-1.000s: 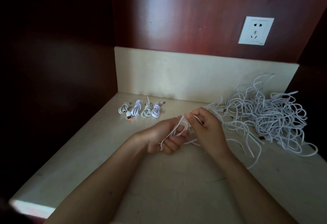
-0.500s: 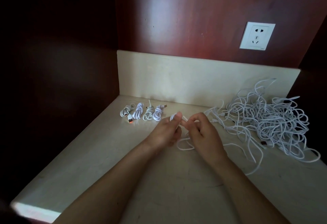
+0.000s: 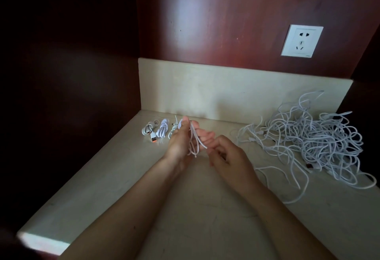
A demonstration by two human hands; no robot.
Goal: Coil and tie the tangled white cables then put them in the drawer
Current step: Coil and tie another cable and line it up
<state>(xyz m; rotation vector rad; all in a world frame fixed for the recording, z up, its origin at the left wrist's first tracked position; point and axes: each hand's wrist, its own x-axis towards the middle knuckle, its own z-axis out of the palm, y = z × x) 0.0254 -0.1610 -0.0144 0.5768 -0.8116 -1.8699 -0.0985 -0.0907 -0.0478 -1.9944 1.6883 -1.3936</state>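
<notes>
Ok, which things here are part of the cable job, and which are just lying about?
Part of the job:
left hand, holding the looped cable
right hand, beside the cable's loose end
tangled pile
tied bundles at the back
No drawer is in view.

Just there:
wall socket
countertop, which only carries everything

Left grip (image 3: 181, 140) holds looped cable (image 3: 194, 143), right grip (image 3: 228, 157) just beside; tangled pile (image 3: 308, 140) on counter (image 3: 205, 218), R side.

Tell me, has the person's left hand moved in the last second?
Yes. The left hand went back towards the row of small coiled white cables, now overlapping its right end.
</notes>
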